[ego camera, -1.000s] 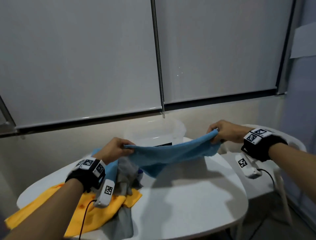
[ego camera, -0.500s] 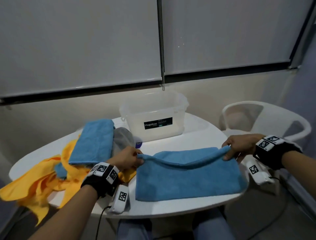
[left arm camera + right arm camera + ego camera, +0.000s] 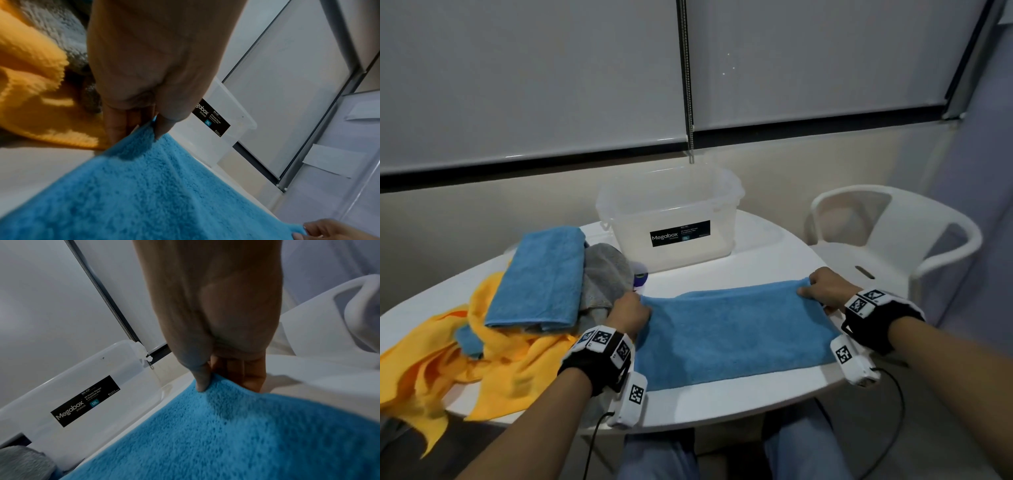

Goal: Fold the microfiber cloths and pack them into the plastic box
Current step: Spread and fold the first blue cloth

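Observation:
A blue microfiber cloth (image 3: 732, 335) lies doubled over and flat on the white table (image 3: 722, 407) in front of me. My left hand (image 3: 631, 310) pinches its far left corner (image 3: 151, 125) between thumb and fingers. My right hand (image 3: 822, 289) pinches the far right corner (image 3: 213, 382) the same way. The clear plastic box (image 3: 671, 219) with a black Megabox label stands open behind the cloth, with nothing visible inside. A second blue cloth (image 3: 541, 277) lies folded at the left, on top of a grey cloth (image 3: 606, 274) and crumpled yellow cloths (image 3: 493, 370).
A white plastic chair (image 3: 893, 236) stands to the right of the table. A small purple-capped object (image 3: 639, 275) sits between the grey cloth and the box. The yellow cloths hang over the table's left front edge. Window blinds (image 3: 534, 75) fill the wall behind.
Both hands have brought the blue cloth down from the air and laid it flat on the table, folded over; the far edge now rests on the surface.

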The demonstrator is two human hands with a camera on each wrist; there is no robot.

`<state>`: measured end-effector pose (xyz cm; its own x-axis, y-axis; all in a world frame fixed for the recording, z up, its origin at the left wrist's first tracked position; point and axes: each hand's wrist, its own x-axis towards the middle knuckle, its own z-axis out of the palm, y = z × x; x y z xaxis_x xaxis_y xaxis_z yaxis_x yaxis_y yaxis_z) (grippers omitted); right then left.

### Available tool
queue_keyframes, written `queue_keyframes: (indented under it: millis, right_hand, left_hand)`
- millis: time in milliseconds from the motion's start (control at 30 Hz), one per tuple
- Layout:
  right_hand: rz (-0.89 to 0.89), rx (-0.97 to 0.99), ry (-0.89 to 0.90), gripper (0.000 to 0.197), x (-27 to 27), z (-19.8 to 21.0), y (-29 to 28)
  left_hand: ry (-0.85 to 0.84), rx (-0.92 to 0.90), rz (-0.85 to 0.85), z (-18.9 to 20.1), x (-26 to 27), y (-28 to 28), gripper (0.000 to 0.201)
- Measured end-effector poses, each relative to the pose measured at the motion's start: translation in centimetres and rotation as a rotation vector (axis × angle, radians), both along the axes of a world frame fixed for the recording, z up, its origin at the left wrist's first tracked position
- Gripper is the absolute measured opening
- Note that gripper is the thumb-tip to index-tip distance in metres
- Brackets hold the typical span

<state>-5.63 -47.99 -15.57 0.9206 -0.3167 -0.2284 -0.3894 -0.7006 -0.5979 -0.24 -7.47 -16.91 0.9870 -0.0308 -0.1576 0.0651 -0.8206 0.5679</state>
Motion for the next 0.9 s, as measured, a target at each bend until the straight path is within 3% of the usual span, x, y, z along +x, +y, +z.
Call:
queue_keyframes:
  millis: [100,233,600,800,900]
  right_hand:
    - [-0.044,-0.08,-0.036,0.034,0.1,-0.6,0.2]
    - [-0.022,-0.167,0.001,0.022,0.5,-0.9,0.8]
    - [-0.012,-0.261,0.036,0.022,1.4,-0.8,1.2]
    - [-0.03,-0.286,0.023,0.027,1.5,-1.0,1.0]
    - [-0.057,-0.289,0.04,0.039,1.2,-0.7,0.7]
  left_hand:
    - [0.006,0.008,0.019,-0.1,0.3,-0.3,0.021]
    - [0.014,0.013,0.045,0.1,0.5,-0.4,0.026]
    - [0.052,0.146,0.046,-0.1,1.6,-1.4,0.029]
    - [0.055,0.255,-0.015,-0.3,2.6,-1.7,0.017]
    - [0.06,0.341,-0.07,0.3,2.5,-2.1,0.01]
